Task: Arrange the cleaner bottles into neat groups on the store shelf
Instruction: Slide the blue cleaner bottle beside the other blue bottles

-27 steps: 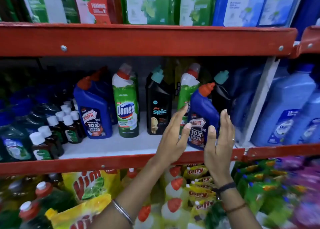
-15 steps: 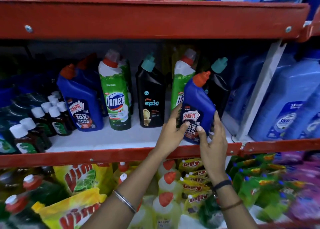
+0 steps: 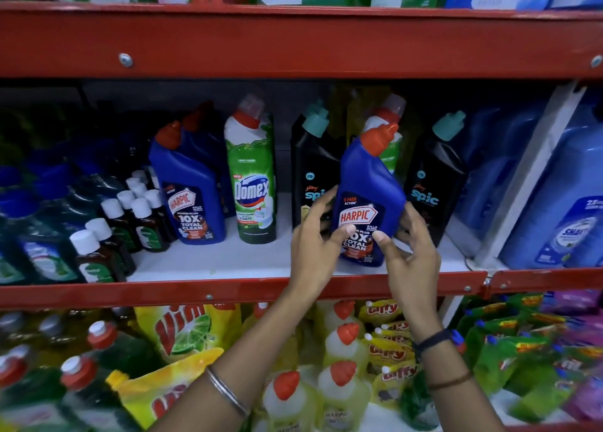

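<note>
A blue Harpic bottle (image 3: 367,186) with a red cap is held between both my hands, tilted slightly, its base at the front of the white middle shelf (image 3: 208,262). My left hand (image 3: 315,245) grips its left side, my right hand (image 3: 409,255) its right side and lower label. Further left stand more blue Harpic bottles (image 3: 189,190) and a green Domex bottle (image 3: 253,183). A black Spic bottle (image 3: 310,170) stands behind my left hand. Behind the held bottle a second Domex bottle (image 3: 390,128) is mostly hidden, and another black Spic bottle (image 3: 434,183) stands to its right.
Small dark bottles with white caps (image 3: 130,216) crowd the shelf's left. Large pale blue jugs (image 3: 571,209) fill the bay to the right, past a white upright (image 3: 528,177). A red shelf beam (image 3: 293,43) runs overhead. Yellow pouches and bottles (image 3: 342,350) fill the shelf below.
Both hands have closed in on the Harpic bottle, the right hand coming off its outer side onto the lower label. The bottle has shifted slightly left and now stands more upright.
</note>
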`<move>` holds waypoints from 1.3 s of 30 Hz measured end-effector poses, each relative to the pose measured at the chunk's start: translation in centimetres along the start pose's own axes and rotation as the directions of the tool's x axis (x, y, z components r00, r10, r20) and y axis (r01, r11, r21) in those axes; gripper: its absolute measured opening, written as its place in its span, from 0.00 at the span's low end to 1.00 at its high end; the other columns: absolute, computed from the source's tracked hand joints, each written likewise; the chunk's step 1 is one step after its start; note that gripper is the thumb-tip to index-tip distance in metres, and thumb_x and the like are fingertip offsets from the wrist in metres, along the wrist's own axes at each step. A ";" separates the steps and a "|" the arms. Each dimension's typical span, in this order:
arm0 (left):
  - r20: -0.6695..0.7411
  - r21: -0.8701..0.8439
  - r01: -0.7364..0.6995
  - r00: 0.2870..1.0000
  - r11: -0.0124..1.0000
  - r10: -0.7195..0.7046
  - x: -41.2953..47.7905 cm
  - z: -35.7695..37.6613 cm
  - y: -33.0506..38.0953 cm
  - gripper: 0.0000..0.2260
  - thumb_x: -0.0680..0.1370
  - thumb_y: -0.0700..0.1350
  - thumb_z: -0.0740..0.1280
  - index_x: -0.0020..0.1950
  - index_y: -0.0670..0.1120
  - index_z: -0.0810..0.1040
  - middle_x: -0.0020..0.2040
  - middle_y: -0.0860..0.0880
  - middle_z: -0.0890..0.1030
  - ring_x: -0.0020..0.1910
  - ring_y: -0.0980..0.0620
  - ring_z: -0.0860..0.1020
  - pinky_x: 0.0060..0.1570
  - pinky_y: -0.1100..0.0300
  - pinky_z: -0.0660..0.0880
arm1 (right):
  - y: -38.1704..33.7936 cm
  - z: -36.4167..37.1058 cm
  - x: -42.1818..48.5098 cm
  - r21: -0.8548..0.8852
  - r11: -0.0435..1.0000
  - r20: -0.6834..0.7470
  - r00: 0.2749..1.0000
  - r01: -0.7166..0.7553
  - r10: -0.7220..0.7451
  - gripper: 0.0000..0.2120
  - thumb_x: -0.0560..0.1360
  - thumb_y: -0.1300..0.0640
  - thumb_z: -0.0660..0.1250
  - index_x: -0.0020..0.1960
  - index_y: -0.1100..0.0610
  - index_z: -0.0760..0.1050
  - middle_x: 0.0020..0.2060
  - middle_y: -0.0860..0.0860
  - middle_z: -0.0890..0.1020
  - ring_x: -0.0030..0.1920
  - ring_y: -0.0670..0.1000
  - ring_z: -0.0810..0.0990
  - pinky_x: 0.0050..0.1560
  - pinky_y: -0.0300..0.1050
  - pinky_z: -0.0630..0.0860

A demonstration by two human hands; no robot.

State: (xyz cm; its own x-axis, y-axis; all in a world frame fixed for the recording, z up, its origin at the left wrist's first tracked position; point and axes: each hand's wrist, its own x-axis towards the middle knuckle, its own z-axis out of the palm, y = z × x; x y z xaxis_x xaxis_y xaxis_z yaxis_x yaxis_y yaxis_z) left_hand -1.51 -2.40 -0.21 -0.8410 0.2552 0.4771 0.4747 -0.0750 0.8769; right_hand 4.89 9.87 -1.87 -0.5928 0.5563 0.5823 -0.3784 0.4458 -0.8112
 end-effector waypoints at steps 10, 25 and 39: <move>-0.180 0.132 -0.016 0.983 0.991 0.040 -2.2 -11.7 1.3 0.24 0.75 0.41 0.70 0.65 0.63 0.70 0.51 0.67 0.80 0.51 0.62 0.81 0.49 0.62 0.80 | -4.5 9.6 -3.3 0.111 0.993 0.158 0.987 -0.029 0.011 0.21 0.72 0.57 0.72 0.63 0.47 0.72 0.50 0.35 0.80 0.48 0.35 0.80 0.40 0.27 0.75; -0.316 0.257 0.080 0.949 0.963 0.006 -3.1 -23.2 -0.3 0.25 0.76 0.39 0.68 0.68 0.59 0.67 0.61 0.51 0.78 0.55 0.48 0.81 0.50 0.43 0.81 | -6.9 20.6 -6.1 0.103 0.992 0.362 0.931 -0.076 0.034 0.24 0.70 0.59 0.74 0.64 0.52 0.72 0.51 0.46 0.81 0.51 0.46 0.82 0.49 0.33 0.78; -0.323 0.309 0.078 0.946 0.948 0.028 -3.4 -23.1 -1.5 0.28 0.78 0.36 0.64 0.74 0.55 0.61 0.67 0.46 0.74 0.64 0.46 0.75 0.59 0.43 0.78 | -6.1 21.5 -5.9 0.034 0.994 0.450 0.890 -0.101 0.075 0.24 0.71 0.56 0.72 0.65 0.56 0.71 0.57 0.50 0.79 0.52 0.47 0.80 0.49 0.34 0.78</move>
State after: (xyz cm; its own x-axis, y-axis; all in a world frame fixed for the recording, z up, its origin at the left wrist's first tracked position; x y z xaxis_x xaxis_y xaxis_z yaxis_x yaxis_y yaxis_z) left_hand -5.36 -25.44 -1.80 -0.8662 -0.0723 0.4944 0.4648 0.2464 0.8504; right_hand -4.59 -11.19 -1.52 -0.8757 0.2135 0.4330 -0.3404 0.3629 -0.8674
